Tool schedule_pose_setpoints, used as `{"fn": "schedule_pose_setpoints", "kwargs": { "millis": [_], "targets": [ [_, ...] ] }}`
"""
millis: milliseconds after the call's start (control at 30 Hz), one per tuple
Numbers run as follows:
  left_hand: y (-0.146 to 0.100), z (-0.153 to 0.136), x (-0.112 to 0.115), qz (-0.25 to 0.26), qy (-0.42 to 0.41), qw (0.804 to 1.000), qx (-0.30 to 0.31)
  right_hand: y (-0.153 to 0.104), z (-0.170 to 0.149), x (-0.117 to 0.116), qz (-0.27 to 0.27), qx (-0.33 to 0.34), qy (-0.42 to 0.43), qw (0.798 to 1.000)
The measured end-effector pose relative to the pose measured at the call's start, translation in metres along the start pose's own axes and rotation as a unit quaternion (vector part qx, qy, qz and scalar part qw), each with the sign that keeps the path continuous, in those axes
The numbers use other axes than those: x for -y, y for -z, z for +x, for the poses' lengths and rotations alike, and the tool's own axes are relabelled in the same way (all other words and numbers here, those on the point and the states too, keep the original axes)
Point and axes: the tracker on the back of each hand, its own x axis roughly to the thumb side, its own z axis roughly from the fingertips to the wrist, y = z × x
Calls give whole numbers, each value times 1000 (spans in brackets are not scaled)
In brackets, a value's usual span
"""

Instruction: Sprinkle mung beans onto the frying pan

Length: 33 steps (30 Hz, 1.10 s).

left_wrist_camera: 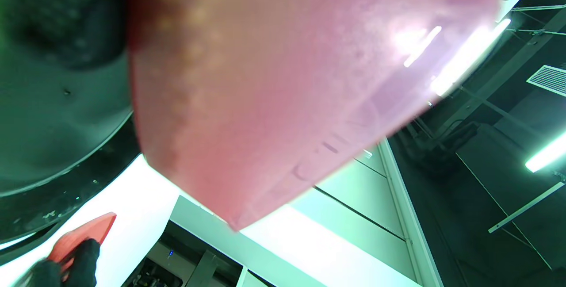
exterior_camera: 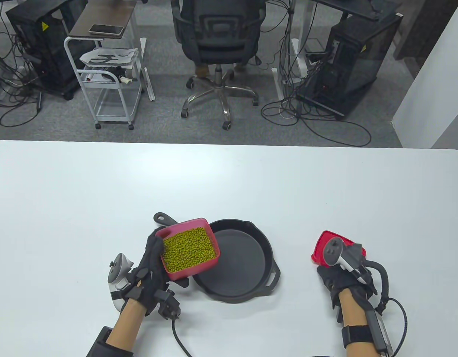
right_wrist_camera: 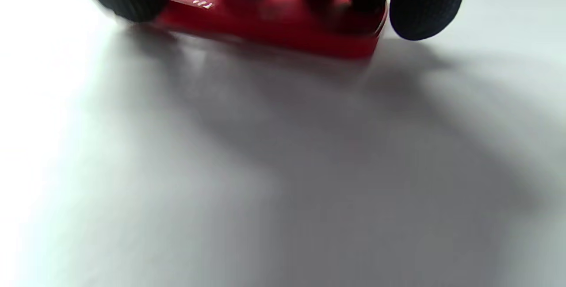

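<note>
A black frying pan [exterior_camera: 247, 267] lies on the white table [exterior_camera: 229, 178], its handle pointing up-left. My left hand [exterior_camera: 154, 267] holds a pink box [exterior_camera: 204, 267] full of green mung beans [exterior_camera: 189, 249] over the pan's left rim. The left wrist view shows the box's underside [left_wrist_camera: 283, 92] close up, with the pan [left_wrist_camera: 48, 123] behind it. My right hand [exterior_camera: 338, 277] rests its fingers on the red lid [exterior_camera: 322, 243] lying on the table right of the pan. In the right wrist view the fingertips [right_wrist_camera: 424, 4] press on the lid [right_wrist_camera: 274, 26].
The table's far edge runs across the middle of the table view. Beyond it stand an office chair [exterior_camera: 219, 41], a white cart [exterior_camera: 109, 70] and computer towers with cables on the floor.
</note>
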Motion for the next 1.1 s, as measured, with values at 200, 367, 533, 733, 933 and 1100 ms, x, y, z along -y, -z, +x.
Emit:
{"fn": "schedule_pose_setpoints", "kwargs": {
  "millis": [200, 367, 533, 733, 933, 1100],
  "targets": [
    [1, 0, -1, -2, 6, 1000, -3, -4, 3, 14, -7, -16, 20, 1000],
    [2, 0, -3, 0, 24, 1000, -10, -26, 26, 49, -79, 38, 50, 995],
    [4, -2, -4, 2, 43, 999, -18, -69, 82, 90, -152, 189, 107, 964],
    [5, -3, -5, 4, 51, 998, -20, -125, 161, 120, -162, 355, 153, 908],
    [5, -4, -5, 0, 62, 998, -22, -158, 230, 120, -130, 446, 135, 875],
    [5, -4, -4, -4, 64, 998, -20, -149, 265, 106, -88, 444, 102, 886]
  ]
}}
